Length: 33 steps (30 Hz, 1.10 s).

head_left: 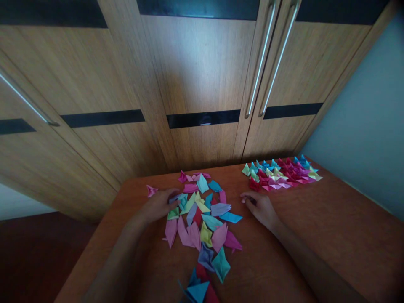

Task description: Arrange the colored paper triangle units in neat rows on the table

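My left hand (pixel 160 205) is at the left edge of a loose pile of folded paper pieces (pixel 190 234) on the table. Its thumb and fingers close around a lavender folded paper piece (pixel 174 198), beside a teal one (pixel 183 203). To the right of the pile, my right hand (pixel 259 206) rests near the tabletop with its fingers curled and tips pinched. A tiny pinkish spot shows at those fingertips; I cannot tell whether it is paper or skin. A pink folded piece (pixel 152 191) lies apart, just beyond my left wrist.
Rows of pointed folded paper shapes (pixel 280 174) stand at the back right of the wooden table (pixel 315 219). Nearest me lies a blue folded piece (pixel 198 291) over red paper. A wooden cabinet (pixel 202 63) with metal handles rises behind; a pale wall (pixel 362 126) borders the right.
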### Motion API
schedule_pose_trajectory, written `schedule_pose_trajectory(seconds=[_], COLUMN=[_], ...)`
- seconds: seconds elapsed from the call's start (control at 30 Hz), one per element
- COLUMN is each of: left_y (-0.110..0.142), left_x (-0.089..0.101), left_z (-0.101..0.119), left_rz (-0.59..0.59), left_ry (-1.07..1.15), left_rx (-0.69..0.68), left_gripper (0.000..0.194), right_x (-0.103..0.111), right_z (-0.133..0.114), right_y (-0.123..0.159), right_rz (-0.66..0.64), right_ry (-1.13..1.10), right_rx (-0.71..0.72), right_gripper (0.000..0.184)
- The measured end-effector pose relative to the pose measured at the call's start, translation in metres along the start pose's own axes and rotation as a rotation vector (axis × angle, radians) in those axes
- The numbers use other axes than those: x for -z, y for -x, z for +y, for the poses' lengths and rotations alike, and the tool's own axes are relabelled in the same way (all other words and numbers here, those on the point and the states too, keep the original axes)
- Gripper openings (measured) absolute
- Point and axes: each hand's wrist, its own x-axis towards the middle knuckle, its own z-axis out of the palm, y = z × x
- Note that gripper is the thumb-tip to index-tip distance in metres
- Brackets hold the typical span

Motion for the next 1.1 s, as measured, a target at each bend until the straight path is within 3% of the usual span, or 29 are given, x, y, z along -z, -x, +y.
schedule_pose_trajectory(seconds=[0.1, 0.43, 0.67, 0.8, 0.93, 1.1], left_y=[-0.001, 0.001, -0.001, 0.003, 0.005, 0.010], left_x=[-0.002, -0.007, -0.002, 0.005, 0.006, -0.007], left_z=[-0.001, 0.000, -0.003, -0.002, 0.013, 0.052], left_rz=[-0.005, 0.066, 0.239, 0.374, 0.425, 0.337], left_ry=[-0.007, -0.051, -0.050, 0.030, 0.207, 0.420], left_rx=[-0.003, 0.017, 0.148, 0.210, 0.174, 0.110], left_gripper=[0.035, 0.045, 0.031, 0.032, 0.035, 0.038], right_x=[0.000, 0.000, 0.001, 0.001, 0.001, 0.002], right_z=[-0.002, -0.001, -0.003, -0.002, -0.005, -0.030], right_y=[0.000, 0.000, 0.000, 0.000, 0.000, 0.004], right_rz=[0.000, 0.001, -0.007, 0.002, 0.033, 0.062], right_ry=[-0.002, -0.003, 0.002, 0.000, -0.026, -0.078], right_rx=[-0.005, 0.007, 0.002, -0.005, -0.011, 0.021], right_gripper=[0.022, 0.023, 0.022, 0.022, 0.023, 0.022])
